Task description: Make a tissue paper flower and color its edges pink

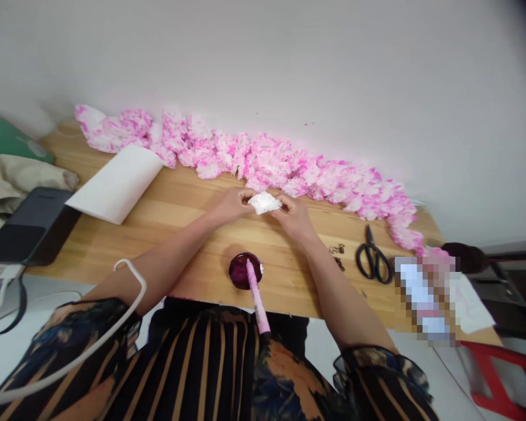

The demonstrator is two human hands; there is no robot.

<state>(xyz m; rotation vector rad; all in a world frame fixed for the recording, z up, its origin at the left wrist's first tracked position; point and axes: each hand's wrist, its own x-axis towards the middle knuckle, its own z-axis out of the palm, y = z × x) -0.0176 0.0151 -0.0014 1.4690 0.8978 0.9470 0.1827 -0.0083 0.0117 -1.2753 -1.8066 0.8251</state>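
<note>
Pale cable (100,347), white tissue (264,202) between hands (234,206) (295,217)

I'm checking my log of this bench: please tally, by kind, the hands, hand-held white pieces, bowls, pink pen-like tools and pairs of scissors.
Hands, left and right: 2
White piece: 1
Bowl: 1
Pink pen-like tool: 1
Scissors: 1
Total: 6

A pale wall (263,64) is rising behind a wooden tabletop (179,202).
Soft light is falling across the wall; pale floor (324,348) is showing below the tabletop's near edge, a red stool (486,368) is standing at lower right, and dark furniture (504,286) is sitting beyond the right end.
</note>
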